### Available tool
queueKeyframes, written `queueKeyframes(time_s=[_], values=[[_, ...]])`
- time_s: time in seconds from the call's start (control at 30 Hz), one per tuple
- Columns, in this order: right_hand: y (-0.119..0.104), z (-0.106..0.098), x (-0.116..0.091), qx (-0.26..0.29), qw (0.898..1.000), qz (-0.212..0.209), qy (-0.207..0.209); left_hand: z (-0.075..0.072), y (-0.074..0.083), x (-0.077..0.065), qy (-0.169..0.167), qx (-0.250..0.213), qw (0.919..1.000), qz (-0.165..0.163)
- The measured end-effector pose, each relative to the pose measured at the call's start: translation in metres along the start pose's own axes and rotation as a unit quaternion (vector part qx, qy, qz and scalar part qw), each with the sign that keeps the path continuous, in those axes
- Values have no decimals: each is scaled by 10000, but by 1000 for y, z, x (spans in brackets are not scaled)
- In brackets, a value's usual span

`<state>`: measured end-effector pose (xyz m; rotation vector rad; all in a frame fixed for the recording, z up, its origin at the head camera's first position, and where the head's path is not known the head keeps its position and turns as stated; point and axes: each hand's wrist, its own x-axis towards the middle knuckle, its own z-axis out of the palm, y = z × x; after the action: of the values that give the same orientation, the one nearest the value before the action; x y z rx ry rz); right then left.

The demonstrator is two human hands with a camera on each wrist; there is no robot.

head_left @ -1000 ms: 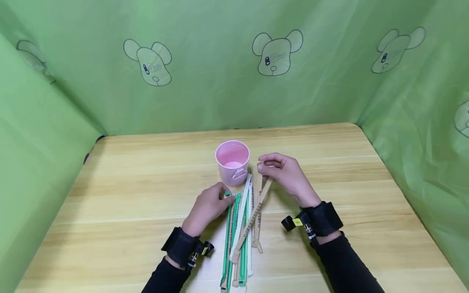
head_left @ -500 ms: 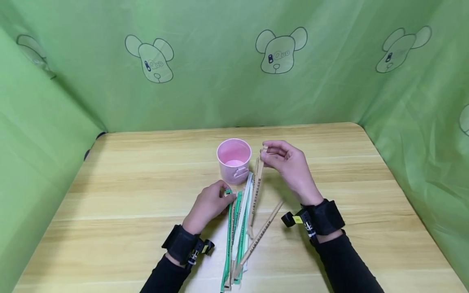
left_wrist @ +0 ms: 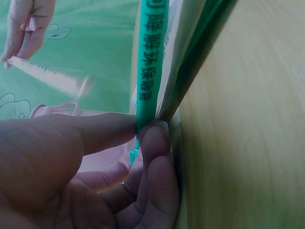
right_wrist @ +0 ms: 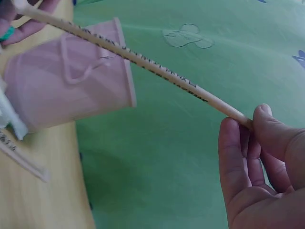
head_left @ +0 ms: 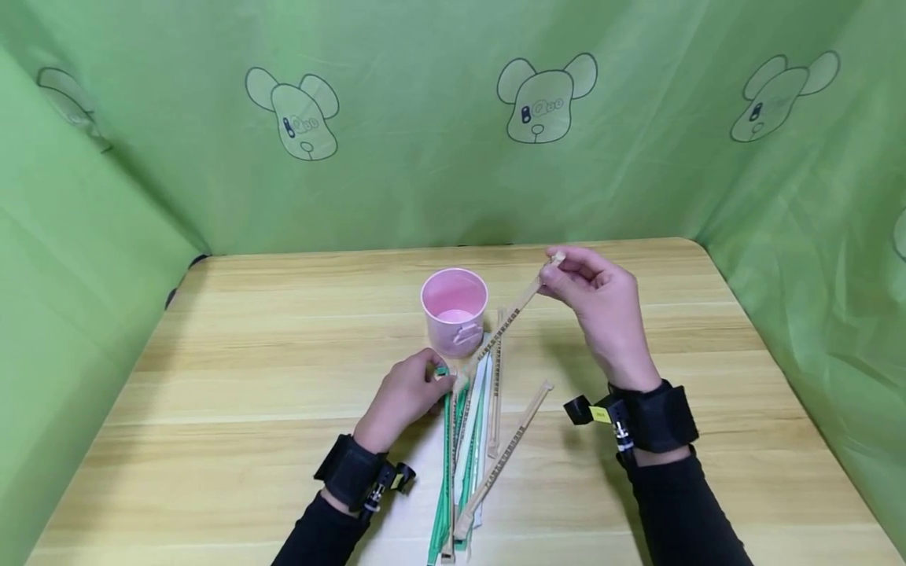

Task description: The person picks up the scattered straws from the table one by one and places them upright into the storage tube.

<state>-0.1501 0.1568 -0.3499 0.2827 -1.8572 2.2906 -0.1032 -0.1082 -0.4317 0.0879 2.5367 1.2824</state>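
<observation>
My right hand [head_left: 598, 303] pinches one end of a brown paper-wrapped straw [right_wrist: 157, 70], which slants down to the left above the table. The straw's lower end hangs near my left hand [head_left: 406, 397]. Thumb and fingers of that hand pinch a green-wrapped straw [left_wrist: 147, 62] at its top end, seen close up in the left wrist view. More straws in green, white [head_left: 470, 448] and brown wrappers lie in a loose bunch under and beside it. One brown straw [head_left: 506, 460] lies slanted at the bunch's right. A pink bucket [head_left: 453, 334] stands upright just behind the bunch.
The wooden table [head_left: 283, 338] carries the bucket and straws. Green cloth walls [head_left: 425, 189] with printed bear heads enclose its back and sides. A brown straw [head_left: 495, 401] lies right of the white ones. The bucket's handle hangs at its front.
My right hand has risen to the right, lifting a brown straw out of the bunch. Another brown straw has come to lie slanted on the right. My left hand has stayed almost still.
</observation>
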Motion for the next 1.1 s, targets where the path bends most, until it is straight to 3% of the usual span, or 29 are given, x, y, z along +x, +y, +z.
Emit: queueKeyframes(time_s=[0.2, 0.33, 0.67, 0.87, 1.1], values=[[-19, 4, -1, 299, 9975, -586, 240, 3, 0, 1, 10, 7, 10000, 78], [-29, 8, -3, 509, 9939, -910, 364, 4, -1, 2, 25, 258, 9995, 167], [-38, 12, -3, 850, 9767, -1743, 919, 3, -1, 0, 21, 509, 9984, 248], [-27, 16, -7, -252, 9788, -1910, 696, 1, -1, -2, -13, 457, 9986, 280], [-16, 29, -13, -1424, 9723, -1840, 234, -1, -1, -4, -45, 177, 9998, 124]])
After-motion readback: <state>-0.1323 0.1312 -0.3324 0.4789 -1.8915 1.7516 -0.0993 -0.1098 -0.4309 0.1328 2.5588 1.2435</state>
